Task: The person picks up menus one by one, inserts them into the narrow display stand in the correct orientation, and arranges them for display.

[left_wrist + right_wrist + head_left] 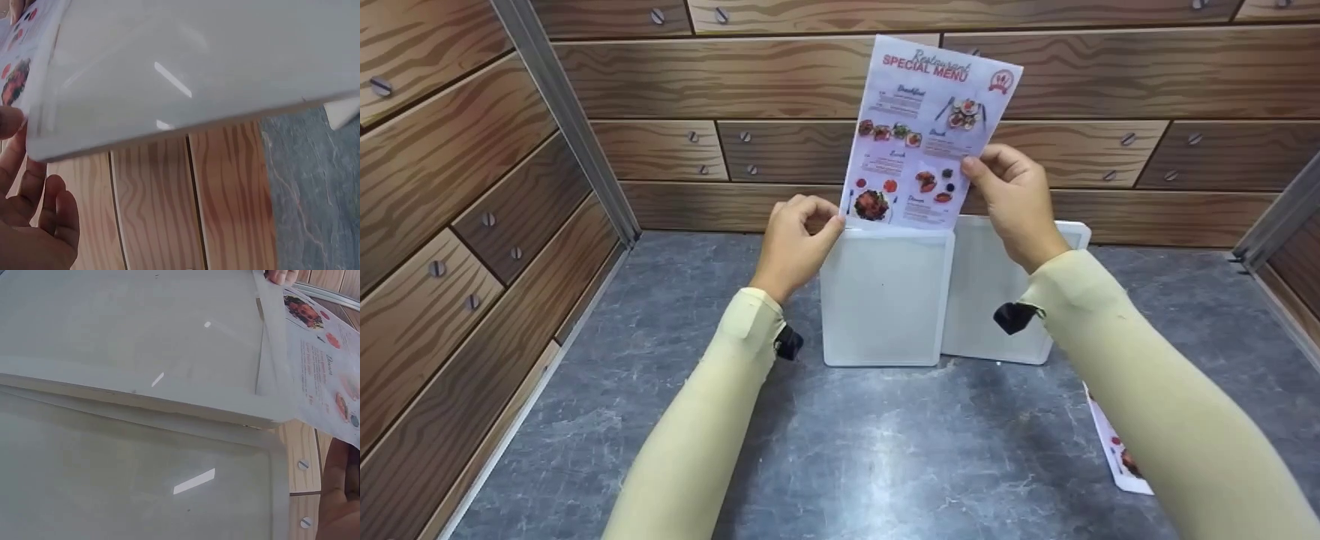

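Observation:
A printed restaurant menu sheet stands tilted at the top edge of a white upright menu holder. My right hand pinches the sheet's right edge between thumb and fingers. At the holder's top left corner, my left hand pinches the corner, thumb in front by the sheet's lower left. The left wrist view shows the left fingers behind that corner. In the right wrist view, the sheet's lower edge meets the holder's rim, where a clear flap lifts away.
A second white holder stands just behind and right of the first. Another menu sheet lies on the grey marbled table, partly hidden under my right forearm. Wood-patterned walls enclose the back and sides.

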A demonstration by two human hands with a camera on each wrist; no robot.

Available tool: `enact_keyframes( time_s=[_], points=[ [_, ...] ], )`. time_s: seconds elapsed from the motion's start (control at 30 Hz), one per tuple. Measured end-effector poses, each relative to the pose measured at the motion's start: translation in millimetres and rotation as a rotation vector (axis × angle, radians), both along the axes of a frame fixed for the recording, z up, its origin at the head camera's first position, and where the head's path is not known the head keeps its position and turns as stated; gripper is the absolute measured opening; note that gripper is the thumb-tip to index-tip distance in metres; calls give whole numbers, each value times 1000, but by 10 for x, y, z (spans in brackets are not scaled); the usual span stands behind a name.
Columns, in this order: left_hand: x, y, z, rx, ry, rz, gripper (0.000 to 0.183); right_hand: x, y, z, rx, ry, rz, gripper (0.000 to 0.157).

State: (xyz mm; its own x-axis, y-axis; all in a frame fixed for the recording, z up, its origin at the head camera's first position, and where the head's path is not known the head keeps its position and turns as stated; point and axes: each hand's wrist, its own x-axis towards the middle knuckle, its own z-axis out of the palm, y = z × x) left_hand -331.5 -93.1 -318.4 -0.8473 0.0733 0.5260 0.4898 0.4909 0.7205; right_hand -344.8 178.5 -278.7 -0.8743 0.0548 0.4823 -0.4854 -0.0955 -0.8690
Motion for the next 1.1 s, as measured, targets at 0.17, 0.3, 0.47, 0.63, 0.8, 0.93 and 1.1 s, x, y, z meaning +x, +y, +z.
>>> enact_keyframes(
  time_s=[0.17, 0.3, 0.47, 0.63, 0.8, 0.93, 1.1],
  points=[
    [19, -44, 20, 2, 5, -6, 15, 22, 21, -5, 17, -12, -11, 7],
    [29, -78, 34, 25, 42, 0, 15, 42, 32, 0, 29, -16, 14, 6],
    [38, -110, 6, 16, 56, -4, 15, 66, 66, -42, 60, -38, 52, 9],
    [57, -128, -46, -9, 14, -4, 16, 73, 83, -116, 107, -59, 32, 9],
    [68, -139, -49, -23, -14, -14, 17, 78, 104, -135, 120, -56, 19, 13],
    [68, -134, -2, -27, 10, -7, 17, 83, 123, -88, 109, -44, 44, 16],
    [75, -80, 94, 26, 53, -17, 19, 94, 115, 17, 86, -34, 62, 15]
  ],
)
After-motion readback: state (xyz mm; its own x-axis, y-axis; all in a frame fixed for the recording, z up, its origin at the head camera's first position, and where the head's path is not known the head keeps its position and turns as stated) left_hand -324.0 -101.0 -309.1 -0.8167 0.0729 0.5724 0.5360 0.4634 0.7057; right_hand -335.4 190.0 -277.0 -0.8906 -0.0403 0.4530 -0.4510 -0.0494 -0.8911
